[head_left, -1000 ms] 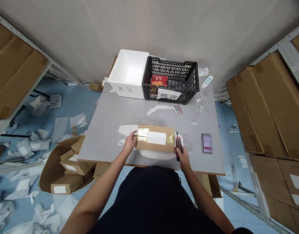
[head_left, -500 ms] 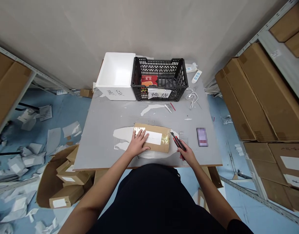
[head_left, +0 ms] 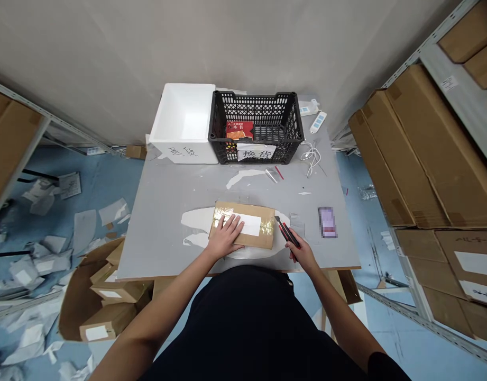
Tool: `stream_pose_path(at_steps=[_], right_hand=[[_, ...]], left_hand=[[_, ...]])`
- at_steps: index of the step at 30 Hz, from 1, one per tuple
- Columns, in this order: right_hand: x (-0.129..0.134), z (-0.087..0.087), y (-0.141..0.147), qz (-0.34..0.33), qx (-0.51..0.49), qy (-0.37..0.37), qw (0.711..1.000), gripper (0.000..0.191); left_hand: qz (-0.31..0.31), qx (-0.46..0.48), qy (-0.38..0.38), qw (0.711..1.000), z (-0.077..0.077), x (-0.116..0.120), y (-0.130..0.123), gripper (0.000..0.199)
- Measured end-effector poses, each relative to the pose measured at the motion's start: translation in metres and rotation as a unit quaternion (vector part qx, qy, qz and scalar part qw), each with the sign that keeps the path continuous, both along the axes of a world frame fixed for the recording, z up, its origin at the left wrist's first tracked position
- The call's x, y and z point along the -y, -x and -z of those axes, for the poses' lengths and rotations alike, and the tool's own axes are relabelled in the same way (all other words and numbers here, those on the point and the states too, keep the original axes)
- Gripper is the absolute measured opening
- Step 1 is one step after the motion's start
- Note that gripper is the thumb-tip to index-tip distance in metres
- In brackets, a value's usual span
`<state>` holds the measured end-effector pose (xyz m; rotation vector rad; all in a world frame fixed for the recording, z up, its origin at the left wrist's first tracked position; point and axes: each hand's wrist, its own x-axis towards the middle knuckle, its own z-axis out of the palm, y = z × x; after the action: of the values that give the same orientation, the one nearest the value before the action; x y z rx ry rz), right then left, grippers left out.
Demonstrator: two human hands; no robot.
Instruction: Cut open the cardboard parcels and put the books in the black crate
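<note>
A taped cardboard box (head_left: 247, 239) with a white label lies on the table in front of me, on top of a pale worn patch. My left hand (head_left: 225, 237) rests flat on the box's left part, fingers spread. In my right hand (head_left: 302, 253) is a red and black utility knife (head_left: 287, 234), its tip pointing up and left, right by the box's right end. Whether the blade touches the cardboard I cannot tell. Clear packing tape (head_left: 268, 224) crosses that end of the box.
Behind the box stand a white foam box (head_left: 183, 151) and a black plastic crate (head_left: 283, 154) holding a red book (head_left: 239, 128). A phone (head_left: 327, 222) lies at the right, a white cable (head_left: 312, 156) behind it. An open carton (head_left: 74, 296) of parcels sits on the floor at left.
The knife tip has come closer to the box's right end. My left hand stays on the box, its fingers shifted slightly. The whole view has moved a little.
</note>
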<state>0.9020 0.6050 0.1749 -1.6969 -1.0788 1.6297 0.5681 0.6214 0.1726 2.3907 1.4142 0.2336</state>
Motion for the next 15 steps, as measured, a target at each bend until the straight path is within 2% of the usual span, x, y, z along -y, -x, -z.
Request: stream_pose_path(at_steps=[5, 10, 15], right_hand=[[0.001, 0.001, 0.003, 0.005, -0.007, 0.013, 1.000, 0.074], [0.011, 0.003, 0.006, 0.031, -0.029, -0.004, 0.999, 0.074], [0.014, 0.002, 0.005, 0.023, -0.053, 0.018, 0.998, 0.076]], left_hand=[[-0.009, -0.009, 0.004, 1.000, 0.002, 0.002, 0.000, 0.086], [-0.027, -0.003, 0.012, 1.000, 0.001, 0.001, -0.002, 0.089], [-0.030, 0.006, 0.025, 0.999, 0.000, 0.001, -0.002, 0.087]])
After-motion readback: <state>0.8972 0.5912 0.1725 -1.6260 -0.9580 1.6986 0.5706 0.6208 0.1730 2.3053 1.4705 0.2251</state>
